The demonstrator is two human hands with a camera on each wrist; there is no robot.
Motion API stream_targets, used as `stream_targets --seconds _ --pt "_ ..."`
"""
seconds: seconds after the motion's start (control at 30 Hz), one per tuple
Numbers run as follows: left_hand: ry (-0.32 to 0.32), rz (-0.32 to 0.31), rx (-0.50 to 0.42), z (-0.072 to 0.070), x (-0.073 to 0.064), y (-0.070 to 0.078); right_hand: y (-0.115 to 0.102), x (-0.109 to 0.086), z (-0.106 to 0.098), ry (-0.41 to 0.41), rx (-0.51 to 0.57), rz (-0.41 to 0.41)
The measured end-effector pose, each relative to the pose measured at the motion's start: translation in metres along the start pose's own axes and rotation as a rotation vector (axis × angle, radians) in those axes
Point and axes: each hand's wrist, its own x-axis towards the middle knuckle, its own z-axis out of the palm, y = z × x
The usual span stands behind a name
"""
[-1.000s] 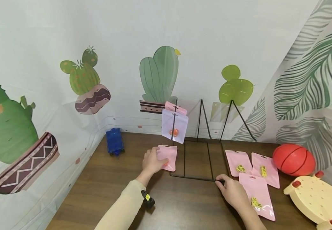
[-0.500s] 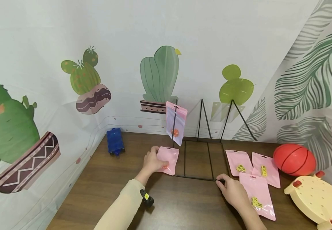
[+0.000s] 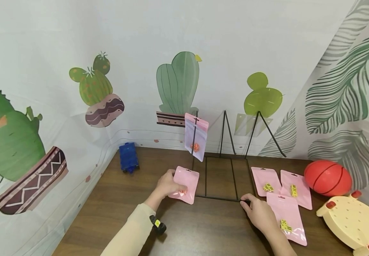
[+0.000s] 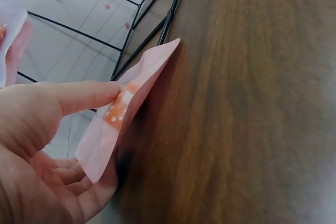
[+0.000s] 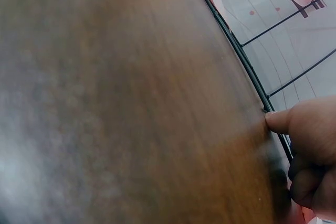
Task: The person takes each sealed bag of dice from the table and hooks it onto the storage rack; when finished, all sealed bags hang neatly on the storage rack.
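Observation:
In the head view my left hand pinches a pink zip pouch with orange dice in it, at the rack's front left. The left wrist view shows the thumb on the front over the dice and the fingers behind; the pouch is tilted, its lower edge close over the table. A black wire display rack stands before the wall. From its left prong hang a lilac-looking pouch and a pink one. My right hand grips the rack's front right corner, thumb tip against the bar in the right wrist view.
Three pink pouches with yellow dice lie right of the rack, the nearest pouch beside my right wrist. Beyond them are a red ball and a cream, red-knobbed board. A blue toy sits at the back left.
My left hand has drawn the pink pouch toward me and tilted it. The hanging pouches have swung and now overlap more closely. My right hand stays on the rack's corner.

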Motion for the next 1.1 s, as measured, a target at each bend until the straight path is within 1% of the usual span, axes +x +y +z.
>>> stream_targets --seconds 0.13,0.2,0.37,0.47,0.5,0.57,0.67,0.93,1.1 --pt "-0.045 0.025 -0.044 -0.003 -0.008 -0.002 0.000 0.000 0.000 -0.008 0.001 0.007" --pt "-0.071 0.033 -0.080 -0.004 -0.012 -0.003 0.000 0.000 -0.001 -0.011 0.002 0.009" --pt "-0.164 0.057 -0.207 -0.003 -0.023 -0.004 0.000 0.000 -0.001 -0.004 -0.001 0.002" --pt "-0.211 0.092 -0.254 -0.001 -0.027 -0.003 0.000 0.000 -0.001 0.000 -0.001 -0.002" --pt "-0.221 0.106 -0.254 -0.001 -0.029 -0.002 0.000 0.000 -0.001 0.000 -0.001 -0.003" --pt "-0.231 0.134 -0.241 0.000 -0.031 0.000 0.000 0.000 0.000 -0.001 0.001 -0.003" --pt "-0.234 0.189 -0.197 0.001 -0.034 0.007 0.001 0.000 0.000 -0.001 0.002 -0.002" --pt "-0.186 0.399 0.022 -0.004 -0.045 0.031 0.002 0.000 0.000 0.001 0.003 -0.002" --pt "-0.171 0.498 0.067 -0.006 -0.054 0.048 0.001 0.000 0.001 -0.003 0.006 0.001"
